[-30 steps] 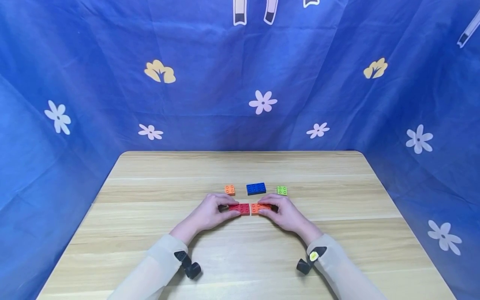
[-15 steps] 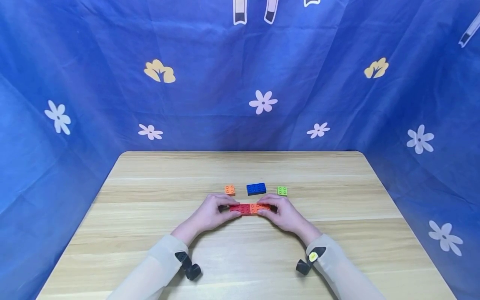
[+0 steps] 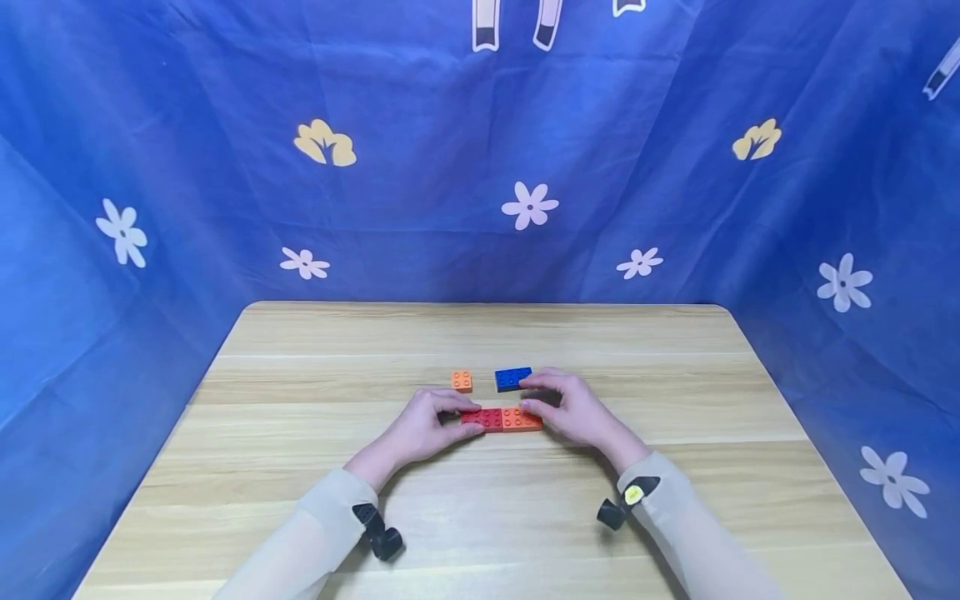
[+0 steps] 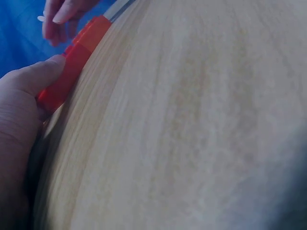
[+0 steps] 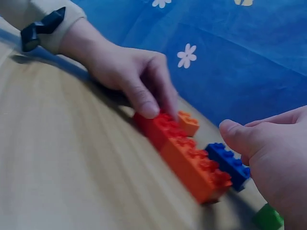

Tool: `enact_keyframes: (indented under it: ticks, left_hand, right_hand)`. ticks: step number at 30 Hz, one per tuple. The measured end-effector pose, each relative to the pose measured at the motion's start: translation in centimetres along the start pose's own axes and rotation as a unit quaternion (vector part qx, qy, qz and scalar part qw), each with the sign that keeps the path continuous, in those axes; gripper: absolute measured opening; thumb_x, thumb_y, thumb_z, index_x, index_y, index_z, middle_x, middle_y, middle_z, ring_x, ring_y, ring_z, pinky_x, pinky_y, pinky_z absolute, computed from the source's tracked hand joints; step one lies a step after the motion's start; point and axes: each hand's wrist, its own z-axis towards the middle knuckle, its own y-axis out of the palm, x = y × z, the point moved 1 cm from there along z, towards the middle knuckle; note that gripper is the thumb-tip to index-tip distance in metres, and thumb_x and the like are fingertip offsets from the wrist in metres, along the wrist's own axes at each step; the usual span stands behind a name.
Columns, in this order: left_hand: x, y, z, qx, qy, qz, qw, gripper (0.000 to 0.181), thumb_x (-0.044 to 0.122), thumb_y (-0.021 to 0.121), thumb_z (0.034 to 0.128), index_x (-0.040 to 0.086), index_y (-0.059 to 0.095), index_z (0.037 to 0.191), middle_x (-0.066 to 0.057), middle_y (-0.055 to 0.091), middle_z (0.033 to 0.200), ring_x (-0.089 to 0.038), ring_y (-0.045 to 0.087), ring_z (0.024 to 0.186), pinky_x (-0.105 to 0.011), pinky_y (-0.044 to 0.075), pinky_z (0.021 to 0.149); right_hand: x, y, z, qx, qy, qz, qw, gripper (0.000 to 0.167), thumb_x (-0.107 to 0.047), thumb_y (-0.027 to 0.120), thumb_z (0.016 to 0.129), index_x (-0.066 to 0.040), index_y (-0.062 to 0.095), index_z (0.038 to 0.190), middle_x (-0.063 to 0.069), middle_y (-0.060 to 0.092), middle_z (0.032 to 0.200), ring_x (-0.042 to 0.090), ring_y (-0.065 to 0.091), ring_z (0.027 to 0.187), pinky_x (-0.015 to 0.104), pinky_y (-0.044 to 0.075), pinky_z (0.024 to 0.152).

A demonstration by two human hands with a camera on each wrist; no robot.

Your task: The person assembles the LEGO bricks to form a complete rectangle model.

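My left hand pinches the red brick between thumb and fingers on the table. Its right end touches the end of the long orange brick, the two forming one straight row. Off the orange brick, my right hand hovers with relaxed fingers near the blue brick; the right wrist view shows its thumb above and apart from the bricks. The green brick lies below this hand there, and in the head view the hand hides it.
Behind the red brick, a small orange brick lies on the wooden table. Blue cloth with flower prints hangs behind the table and along both sides.
The orange and red bricks have come together, closing the small gap between them. My right hand has let go of the orange brick and moved slightly back and right, covering the green brick.
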Motion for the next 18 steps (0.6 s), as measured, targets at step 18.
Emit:
enact_keyframes:
  ticks: [18]
  left_hand:
    - [-0.3,0.2,-0.2,0.01,0.008,-0.016,0.9998,0.033,0.036,0.09,0.0873,0.017,0.084,0.114,0.01,0.077,0.111,-0.018,0.07,0.114,-0.043,0.052,0.106]
  right_hand:
    - [2.4,-0.9,4.3,-0.076,0.042,-0.06,0.9944,0.047,-0.026,0.083,0.095,-0.005,0.071,0.135,0.007,0.07,0.131,0.025,0.063,0.125,0.042,0.043,0.115]
